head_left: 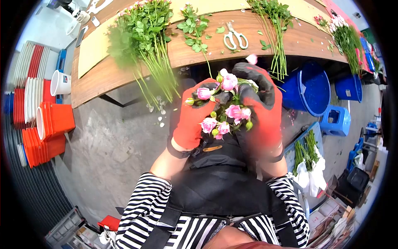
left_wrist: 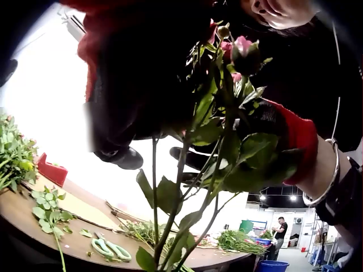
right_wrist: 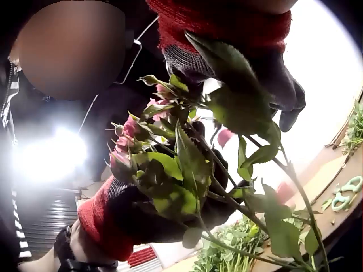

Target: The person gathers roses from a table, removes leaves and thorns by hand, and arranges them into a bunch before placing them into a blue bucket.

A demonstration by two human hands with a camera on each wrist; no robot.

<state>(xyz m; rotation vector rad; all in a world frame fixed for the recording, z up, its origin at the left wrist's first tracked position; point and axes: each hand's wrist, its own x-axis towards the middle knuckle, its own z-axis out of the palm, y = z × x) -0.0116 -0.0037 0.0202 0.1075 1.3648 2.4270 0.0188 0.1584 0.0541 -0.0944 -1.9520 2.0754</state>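
Observation:
Both hands wear red gloves with black palms and fingers. My left hand (head_left: 191,114) grips a small bunch of pink spray roses (head_left: 234,112) in front of the apron, its fingers curled around the stems. My right hand (head_left: 265,101) is at the bunch's other side, fingers curled in at a pale bloom (head_left: 251,85). A loose pink petal (head_left: 251,59) shows just beyond the right fingers. In the right wrist view, leafy stems (right_wrist: 249,212) slant down from the left hand (right_wrist: 153,215). Part of the left hand is dark in its own wrist view.
On the wooden table (head_left: 195,58) lie a large bunch of leafy stems (head_left: 145,33), green-handled scissors (head_left: 235,39) and another bunch (head_left: 275,25). Blue buckets (head_left: 309,89) and a blue stool (head_left: 335,120) stand at the right. Orange bins (head_left: 54,118) stand at the left.

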